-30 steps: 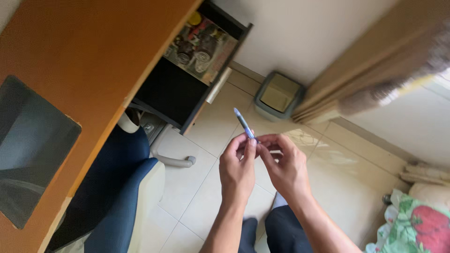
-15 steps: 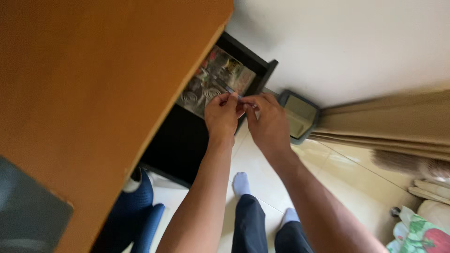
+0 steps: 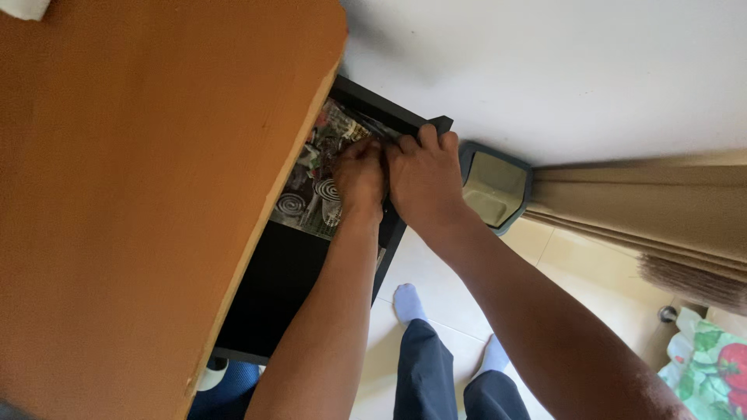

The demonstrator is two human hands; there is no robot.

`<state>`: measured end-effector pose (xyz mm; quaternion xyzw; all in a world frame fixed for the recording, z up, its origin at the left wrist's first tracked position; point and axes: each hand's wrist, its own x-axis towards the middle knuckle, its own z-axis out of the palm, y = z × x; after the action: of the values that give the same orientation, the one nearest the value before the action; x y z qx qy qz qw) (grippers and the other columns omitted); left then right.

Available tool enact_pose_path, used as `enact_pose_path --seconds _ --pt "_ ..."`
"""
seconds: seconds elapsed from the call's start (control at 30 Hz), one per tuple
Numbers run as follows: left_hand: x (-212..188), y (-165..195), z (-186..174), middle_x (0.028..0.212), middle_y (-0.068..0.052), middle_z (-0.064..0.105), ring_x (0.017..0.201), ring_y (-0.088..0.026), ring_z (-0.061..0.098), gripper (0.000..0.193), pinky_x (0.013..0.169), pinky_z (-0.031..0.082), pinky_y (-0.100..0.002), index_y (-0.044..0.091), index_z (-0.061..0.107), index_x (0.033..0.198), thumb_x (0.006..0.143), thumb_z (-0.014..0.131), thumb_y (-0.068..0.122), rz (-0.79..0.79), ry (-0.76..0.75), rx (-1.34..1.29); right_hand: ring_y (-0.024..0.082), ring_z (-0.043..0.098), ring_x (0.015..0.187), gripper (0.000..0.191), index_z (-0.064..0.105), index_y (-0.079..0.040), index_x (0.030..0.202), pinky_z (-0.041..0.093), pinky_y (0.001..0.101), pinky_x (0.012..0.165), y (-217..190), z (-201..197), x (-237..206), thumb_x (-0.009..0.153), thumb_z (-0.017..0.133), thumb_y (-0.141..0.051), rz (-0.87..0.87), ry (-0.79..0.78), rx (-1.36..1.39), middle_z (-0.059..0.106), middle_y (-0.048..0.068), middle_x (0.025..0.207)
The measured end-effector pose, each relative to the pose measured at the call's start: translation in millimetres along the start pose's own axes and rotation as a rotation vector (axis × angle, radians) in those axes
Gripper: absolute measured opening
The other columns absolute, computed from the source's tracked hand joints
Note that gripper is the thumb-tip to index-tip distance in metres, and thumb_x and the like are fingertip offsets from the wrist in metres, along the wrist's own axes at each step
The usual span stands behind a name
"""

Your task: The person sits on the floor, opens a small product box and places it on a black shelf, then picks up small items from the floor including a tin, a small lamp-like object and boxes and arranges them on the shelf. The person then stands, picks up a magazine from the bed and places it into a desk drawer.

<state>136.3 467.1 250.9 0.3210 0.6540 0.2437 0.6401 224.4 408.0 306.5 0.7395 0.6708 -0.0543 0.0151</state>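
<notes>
In the head view, both hands are inside the open black drawer [image 3: 405, 124], in the upper middle of the frame, under the edge of the orange-brown wooden desk top [image 3: 140, 194]. The left hand [image 3: 359, 175] is curled over the mixed small things in the drawer [image 3: 315, 190]; I cannot tell if it grips something. The right hand [image 3: 424, 177] touches it on the right side, with fingers bent over the drawer rim; what it holds is hidden. No pen is visible. Right of the drawer stands a grey square bin [image 3: 498, 187] on the pale tiled floor [image 3: 591, 272]. Beige curtain [image 3: 646, 210] hangs at the right.
</notes>
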Motion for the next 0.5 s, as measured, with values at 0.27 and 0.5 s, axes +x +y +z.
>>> enact_pose_path --seconds 0.27,0.5 --pt "3 -12 6 0.116 -0.012 0.072 0.104 -0.022 0.069 0.027 0.087 0.056 -0.032 0.002 0.068 0.121 0.095 0.061 0.009 -0.001 -0.019 -0.132 0.030 0.055 0.114 0.028 0.074 -0.008 0.107 0.038 0.0493 0.095 -4 -5 -11 0.082 0.065 -0.015 0.044 0.136 0.171 0.071 0.006 0.111" --pt "-84 -6 7 0.109 -0.011 0.073 0.100 -0.018 0.070 0.023 0.089 0.057 -0.030 0.001 0.069 0.117 0.103 0.058 0.016 0.488 0.022 0.091 0.026 0.072 0.102 0.019 0.072 -0.003 0.112 0.058 0.0380 0.089 12 -51 -84 0.093 0.070 -0.006 0.284 0.180 1.033 0.074 0.010 0.107"
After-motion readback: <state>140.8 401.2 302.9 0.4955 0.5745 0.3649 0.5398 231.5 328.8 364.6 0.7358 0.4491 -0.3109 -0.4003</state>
